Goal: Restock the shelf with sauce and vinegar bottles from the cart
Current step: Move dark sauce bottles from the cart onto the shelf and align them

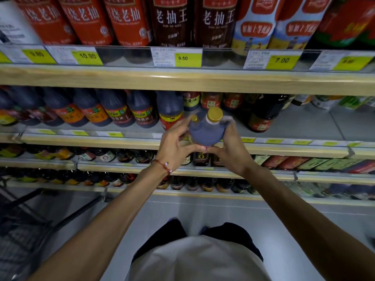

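Dark gold-capped sauce bottle (pixel 206 131) is gripped by both hands, left hand (pixel 176 141) and right hand (pixel 231 147), at the second shelf (pixel 304 126); next it gets slid into the gap there.

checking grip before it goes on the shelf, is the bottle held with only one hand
No, the left hand and right hand both clasp the dark gold-capped bottle.

Showing a gold cap (pixel 214 114) on a dark bottle (pixel 206 133); glowing orange-red on upper labels (pixel 87 19); displaying yellow-green price tags (pixel 187 59); wearing a red beaded bracelet (pixel 163 165).
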Available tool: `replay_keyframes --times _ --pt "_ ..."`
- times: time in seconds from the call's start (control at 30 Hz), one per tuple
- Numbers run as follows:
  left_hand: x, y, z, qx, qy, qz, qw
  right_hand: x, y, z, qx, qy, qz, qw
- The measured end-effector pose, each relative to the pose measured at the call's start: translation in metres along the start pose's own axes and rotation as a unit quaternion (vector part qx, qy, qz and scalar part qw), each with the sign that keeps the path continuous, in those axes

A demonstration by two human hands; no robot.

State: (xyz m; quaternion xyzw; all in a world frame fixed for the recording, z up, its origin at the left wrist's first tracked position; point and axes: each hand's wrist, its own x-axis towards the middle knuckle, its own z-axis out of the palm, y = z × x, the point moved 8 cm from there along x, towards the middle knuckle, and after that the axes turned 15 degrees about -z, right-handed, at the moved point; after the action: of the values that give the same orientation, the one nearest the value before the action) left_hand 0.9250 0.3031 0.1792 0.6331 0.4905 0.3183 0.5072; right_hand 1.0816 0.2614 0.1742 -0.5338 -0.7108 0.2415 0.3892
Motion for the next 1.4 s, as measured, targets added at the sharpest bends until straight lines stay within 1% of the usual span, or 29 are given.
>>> replay_keyframes --times 0.07,0.2,0.27,0.4,0.53,0.6,0.73,0.87,1.0,1.07,1.1,1.17,1.2,1.23,1.27,1.3,1.37,1.4 --pt "0.012 0.000 0.002 0.012 0.017 0.024 1.000 0.010 0.008 -0.005 -0.031 0.032 -0.015 0.999" --pt "0.040 -0.005 0.002 0.035 0.052 0.042 0.997 0.028 0.034 -0.001 -0.051 0.038 -0.006 0.998" --pt "0.053 -0.008 0.002 0.027 0.066 0.044 0.996 0.040 0.044 -0.001 -0.035 0.056 0.005 0.998" --pt "0.076 -0.017 0.001 -0.034 0.088 0.031 0.995 0.062 0.058 0.006 -0.009 0.085 0.008 0.996" --pt "0.094 -0.035 0.002 -0.063 0.081 0.011 0.995 0.069 0.092 0.017 0.021 0.110 0.022 0.993" --pt "0.099 -0.040 0.005 -0.071 0.073 0.004 0.995 0.068 0.098 0.020 0.040 0.121 0.013 0.992" --pt "0.105 -0.048 0.011 -0.093 0.062 -0.006 0.994 0.065 0.094 0.023 0.074 0.143 0.003 0.987" --pt "0.099 -0.051 0.013 -0.076 0.084 0.007 0.994 0.061 0.091 0.027 0.084 0.134 0.018 0.987" --pt "0.094 -0.053 0.015 -0.047 0.103 0.004 0.994 0.060 0.086 0.032 0.057 0.095 0.018 0.994" --pt "0.089 -0.055 0.015 -0.037 0.110 -0.012 0.993 0.058 0.084 0.031 0.031 0.098 0.027 0.994" --pt "0.083 -0.057 0.013 -0.045 0.117 -0.028 0.992 0.054 0.080 0.029 0.010 0.115 0.037 0.993" --pt "0.069 -0.065 0.004 -0.061 0.145 -0.059 0.986 0.038 0.067 0.019 -0.040 0.176 0.059 0.982" --pt "0.060 -0.068 -0.003 -0.064 0.163 -0.064 0.982 0.030 0.058 0.016 -0.066 0.203 0.058 0.975" --pt "0.052 -0.071 -0.011 -0.061 0.183 -0.064 0.979 0.025 0.050 0.015 -0.089 0.214 0.044 0.972" --pt "0.044 -0.072 -0.021 -0.056 0.206 -0.062 0.975 0.023 0.042 0.019 -0.104 0.206 0.025 0.973" --pt "0.039 -0.074 -0.031 -0.048 0.229 -0.058 0.970 0.024 0.035 0.026 -0.109 0.180 0.009 0.978" --pt "0.035 -0.077 -0.049 -0.042 0.264 -0.059 0.962 0.032 0.028 0.045 -0.092 0.102 -0.004 0.991" --pt "0.035 -0.079 -0.055 -0.049 0.267 -0.066 0.960 0.036 0.027 0.056 -0.079 0.064 -0.002 0.995"
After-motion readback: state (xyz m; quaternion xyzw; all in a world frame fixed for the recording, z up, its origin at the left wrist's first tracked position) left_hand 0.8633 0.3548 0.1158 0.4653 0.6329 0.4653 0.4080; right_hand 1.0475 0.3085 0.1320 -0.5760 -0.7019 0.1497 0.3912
